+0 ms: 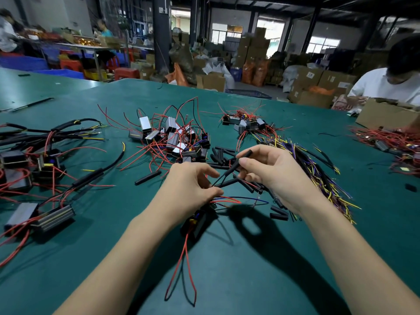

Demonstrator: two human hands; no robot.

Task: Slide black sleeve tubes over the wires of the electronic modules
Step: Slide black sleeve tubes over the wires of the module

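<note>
sleeve tube pinched by right hand fingers, aimed 8 o'clock | wire pinched steady by left hand for threading

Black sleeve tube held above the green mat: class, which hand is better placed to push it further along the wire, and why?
Probably the right hand: its grip already pinches the black sleeve tube, which is angled down towards the left hand. The left hand pinches the wire near the module, steadying it.
</note>
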